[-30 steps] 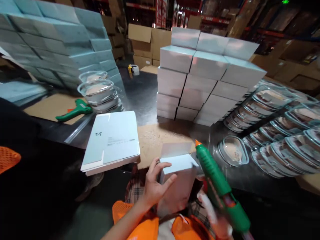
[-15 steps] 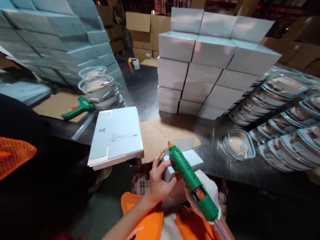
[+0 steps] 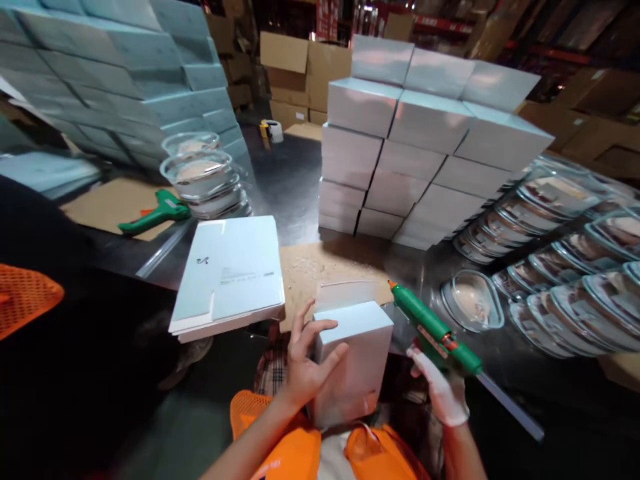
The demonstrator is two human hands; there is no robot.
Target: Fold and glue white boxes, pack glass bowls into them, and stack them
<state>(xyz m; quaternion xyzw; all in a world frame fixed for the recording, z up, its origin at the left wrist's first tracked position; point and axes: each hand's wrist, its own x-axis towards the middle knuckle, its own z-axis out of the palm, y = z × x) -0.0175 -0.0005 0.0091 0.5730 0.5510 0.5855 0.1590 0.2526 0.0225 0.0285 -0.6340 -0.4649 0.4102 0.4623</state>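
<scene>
White carton (image 3: 353, 360) sits upright against the person's lap, left hand (image 3: 305, 363) spread flat on its near side, steadying it. Gloved right hand (image 3: 440, 390), just right of the carton, grips a green glue gun (image 3: 433, 330), nozzle aimed away over the counter (image 3: 295, 187). Looks like the flap-gluing stage; next move calls for bringing the nozzle back to the flap (image 3: 350, 292).

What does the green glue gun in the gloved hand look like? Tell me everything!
The glue gun has a long green body that looks like plastic, an orange pointed nozzle at its front and an orange-red patch on its side. The right hand, in a white glove, grips its rear end. It lies tilted, with the nozzle aimed up and to the left, just right of the white box, not touching it. It hangs above the shiny dark table.
</scene>
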